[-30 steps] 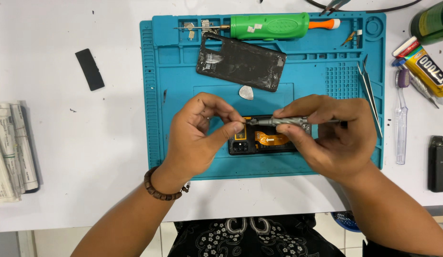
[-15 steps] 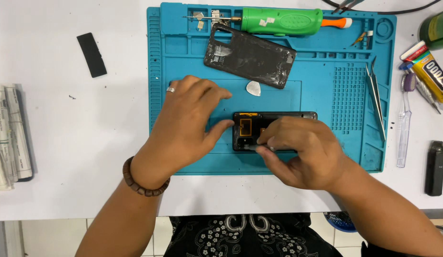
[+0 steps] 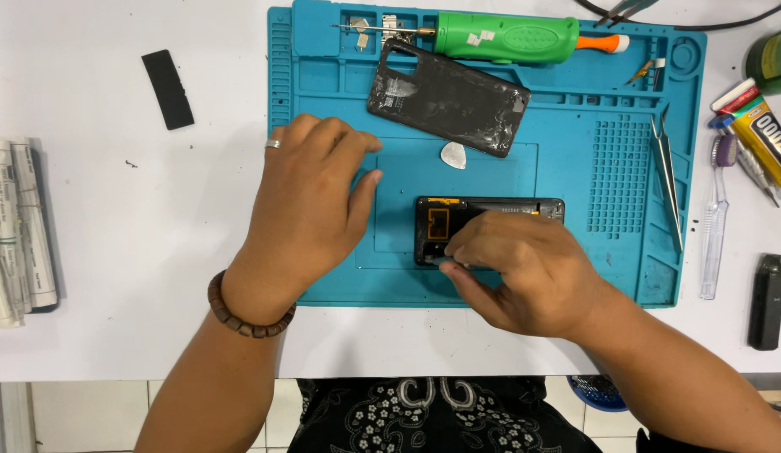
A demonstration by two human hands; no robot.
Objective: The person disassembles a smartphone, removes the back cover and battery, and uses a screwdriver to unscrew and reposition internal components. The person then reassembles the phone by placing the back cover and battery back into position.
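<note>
the right hand (image 3: 525,273) pinched its grip on the near edge of the opened phone (image 3: 458,222), mid blue mat (image 3: 315,84). the left hand (image 3: 311,201) lay flat, fingers apart, just beside the phone's left edge. the back cover (image 3: 449,96) and white pick (image 3: 453,154) lay beyond, bare worktop (image 3: 114,218) to the left.

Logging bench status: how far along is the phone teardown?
Done: the back cover is off, lying on the blue mat beside a white pick. In hand: the right hand works at the opened phone; the left hand rests flat on the mat. Left: the internals look still in place; tweezers and green screwdriver lie idle.
</note>
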